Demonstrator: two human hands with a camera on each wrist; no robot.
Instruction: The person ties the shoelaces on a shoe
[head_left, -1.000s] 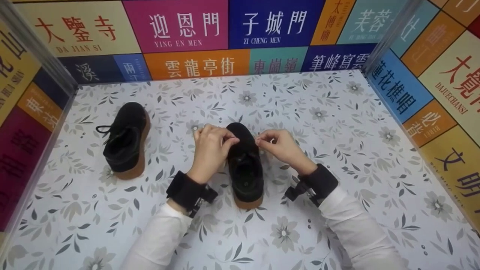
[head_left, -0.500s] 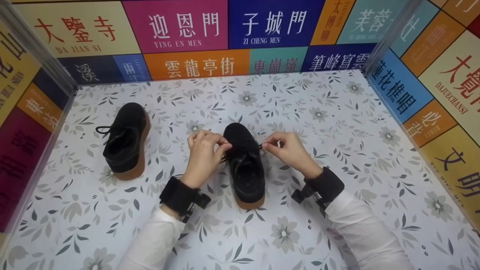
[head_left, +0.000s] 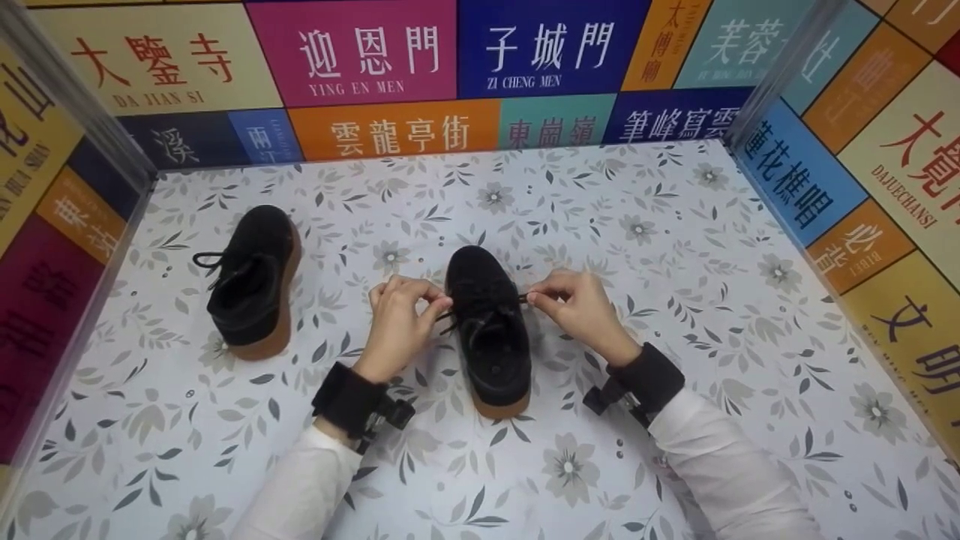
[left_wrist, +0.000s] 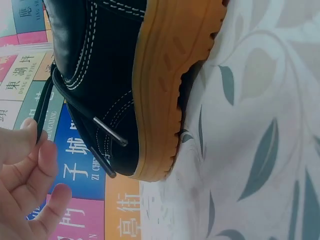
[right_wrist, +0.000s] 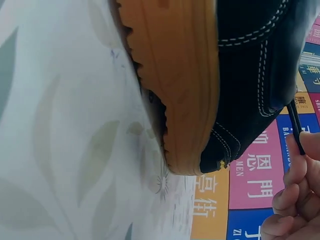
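A black lace-up shoe with a tan sole stands in mid-table, toe pointing away. On its left side my left hand pinches a loop of black shoelace between thumb and forefinger. Two lace ends with tips hang down the shoe's side in the left wrist view. Across from it, my right hand pinches the lace on the right side, its other fingers curled. Both lengths run taut outward from the shoe's front. The knot is too dark to make out.
A second black shoe with a tan sole stands to the left, a lace loop sticking out at its side. A floral cloth covers the table. Panels with coloured lettering wall the back and both sides.
My left hand has drawn back leftward and toward me, away from the shoe. The right hand has moved slightly outward and nearer. The lace now stretches out on both sides.
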